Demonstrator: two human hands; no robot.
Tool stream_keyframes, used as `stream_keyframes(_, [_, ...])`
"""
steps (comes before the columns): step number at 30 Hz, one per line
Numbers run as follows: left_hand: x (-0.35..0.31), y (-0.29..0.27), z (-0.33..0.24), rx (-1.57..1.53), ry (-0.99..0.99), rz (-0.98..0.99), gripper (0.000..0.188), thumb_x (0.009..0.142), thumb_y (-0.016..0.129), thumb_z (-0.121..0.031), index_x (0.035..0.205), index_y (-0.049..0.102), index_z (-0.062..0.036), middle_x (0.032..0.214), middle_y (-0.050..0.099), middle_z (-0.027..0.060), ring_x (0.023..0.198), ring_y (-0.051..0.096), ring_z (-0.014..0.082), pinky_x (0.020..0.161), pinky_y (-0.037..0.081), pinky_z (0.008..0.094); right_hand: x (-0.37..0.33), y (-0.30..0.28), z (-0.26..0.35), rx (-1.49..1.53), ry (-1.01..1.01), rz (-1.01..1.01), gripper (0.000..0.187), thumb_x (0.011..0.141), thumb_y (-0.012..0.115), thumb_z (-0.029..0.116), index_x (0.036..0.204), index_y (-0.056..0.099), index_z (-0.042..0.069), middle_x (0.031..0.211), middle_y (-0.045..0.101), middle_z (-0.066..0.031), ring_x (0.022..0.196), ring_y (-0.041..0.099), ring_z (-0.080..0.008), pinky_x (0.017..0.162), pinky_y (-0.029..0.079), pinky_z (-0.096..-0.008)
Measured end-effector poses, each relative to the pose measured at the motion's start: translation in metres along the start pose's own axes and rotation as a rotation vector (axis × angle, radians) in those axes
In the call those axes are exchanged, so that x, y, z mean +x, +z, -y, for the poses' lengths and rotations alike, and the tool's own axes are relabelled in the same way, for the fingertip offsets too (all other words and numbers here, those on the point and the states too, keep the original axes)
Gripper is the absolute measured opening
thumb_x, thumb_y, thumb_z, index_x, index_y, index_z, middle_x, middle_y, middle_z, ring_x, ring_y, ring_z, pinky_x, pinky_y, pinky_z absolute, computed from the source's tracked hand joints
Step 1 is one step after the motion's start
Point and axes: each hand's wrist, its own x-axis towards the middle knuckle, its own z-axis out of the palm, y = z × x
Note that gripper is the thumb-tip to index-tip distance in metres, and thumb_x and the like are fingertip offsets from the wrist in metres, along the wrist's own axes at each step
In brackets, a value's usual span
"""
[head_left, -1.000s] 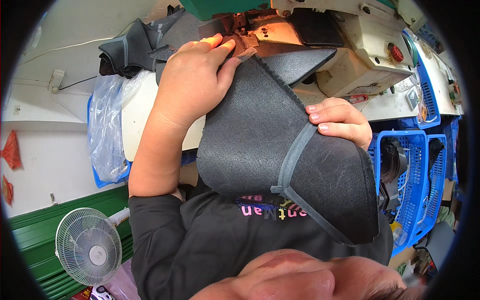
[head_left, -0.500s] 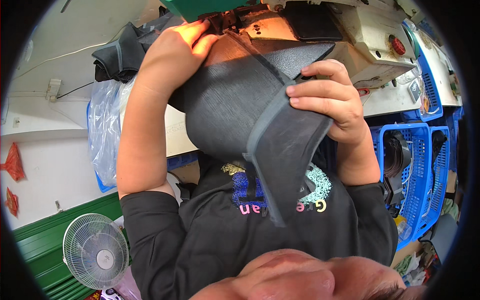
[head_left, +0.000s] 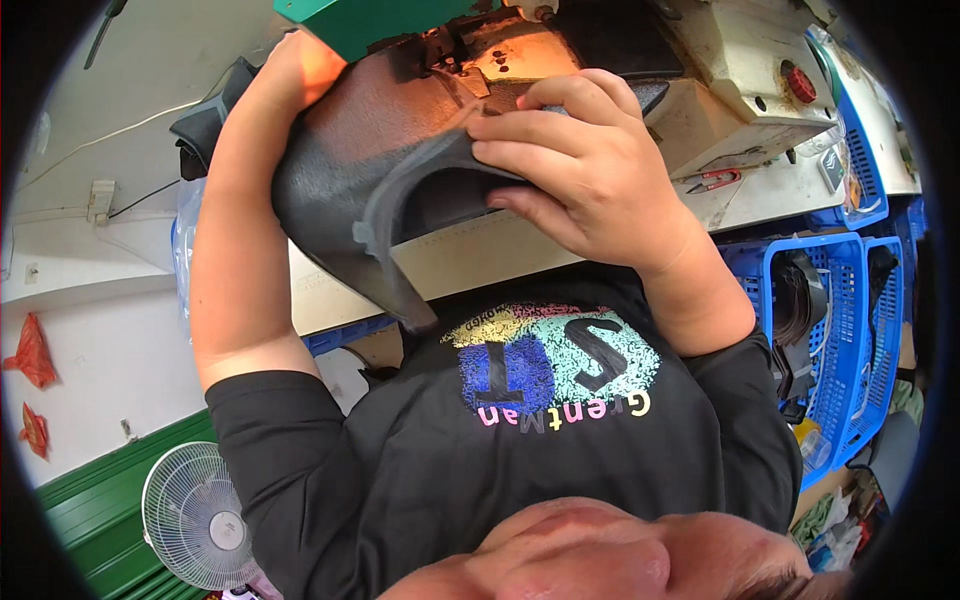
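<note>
A curved black leather-like piece [head_left: 330, 190] with a grey strip along one edge lies under the machine's working area, its top side lit orange. My right hand [head_left: 575, 165] pinches the grey-edged side of this piece between thumb and fingers, just in front of the machine. At the far left edge of the piece is my left hand [head_left: 305, 68], close beside the green machine cover [head_left: 390, 22]. Its fingers are out of sight, so their grip does not show. The near end of the piece hangs down over the table edge toward my shirt.
The white machine body [head_left: 745, 75] with a red knob [head_left: 798, 85] stands at the right. Red-handled snips [head_left: 715, 180] lie on the white table [head_left: 440, 285]. Blue baskets [head_left: 835, 370] with dark pieces sit at the right. A fan [head_left: 200, 520] stands lower left.
The black piece has turned and swung left, its grey edge now curving open. My left hand has moved left, my right hand left and farther in toward the machine.
</note>
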Motion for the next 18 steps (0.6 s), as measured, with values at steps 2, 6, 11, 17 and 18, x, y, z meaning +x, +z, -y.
stream_keyframes(2, [-0.002,-0.008,0.012,0.036,-0.015,-0.024,0.038,0.1,0.056,-0.038,0.12,0.069,-0.0079,0.114,0.071,0.0177,0.108,0.065,0.0372,0.092,0.051,0.0431,0.003,0.002,0.004,-0.031,0.003,-0.002,0.033,0.073,0.081,0.037,0.097,0.075,0.015,0.111,0.071,0.006,0.102,0.059,-0.0197,0.095,0.042,-0.0393])
stream_keyframes(6, [0.017,-0.006,0.053,0.087,-0.05,-0.058,0.04,0.1,0.055,-0.04,0.119,0.07,-0.0083,0.114,0.072,0.017,0.107,0.066,0.0364,0.092,0.051,0.0431,0.006,0.005,0.009,-0.12,0.033,0.023,0.042,0.081,0.073,0.049,0.106,0.075,0.015,0.112,0.071,0.0053,0.104,0.057,-0.02,0.098,0.041,-0.0399])
stream_keyframes(11, [0.026,-0.028,0.08,0.315,-0.158,-0.012,0.043,0.101,0.053,-0.044,0.117,0.071,-0.0089,0.114,0.072,0.0161,0.107,0.067,0.0353,0.092,0.052,0.043,0.007,0.008,0.012,-0.135,0.051,0.058,0.05,0.083,0.07,0.055,0.112,0.074,0.015,0.11,0.071,0.0043,0.105,0.056,-0.0212,0.099,0.039,-0.0405])
stream_keyframes(17, [-0.078,-0.034,-0.114,-0.39,0.154,0.014,0.044,0.108,0.039,-0.031,0.12,0.068,-0.0006,0.121,0.07,0.0191,0.114,0.064,0.0371,0.103,0.046,0.0447,0.0,0.004,0.006,-0.19,0.142,0.155,0.055,0.083,0.07,0.054,0.12,0.071,0.013,0.123,0.068,0.002,0.111,0.057,-0.0233,0.102,0.04,-0.0423])
stream_keyframes(18, [-0.091,-0.026,-0.131,-0.446,0.126,-0.07,0.043,0.108,0.039,-0.029,0.115,0.069,0.0013,0.121,0.07,0.0199,0.115,0.063,0.0372,0.104,0.044,0.0451,0.001,0.007,0.007,-0.169,0.113,0.107,0.053,0.082,0.071,0.054,0.116,0.073,0.014,0.116,0.069,0.0031,0.109,0.056,-0.0221,0.1,0.04,-0.0415])
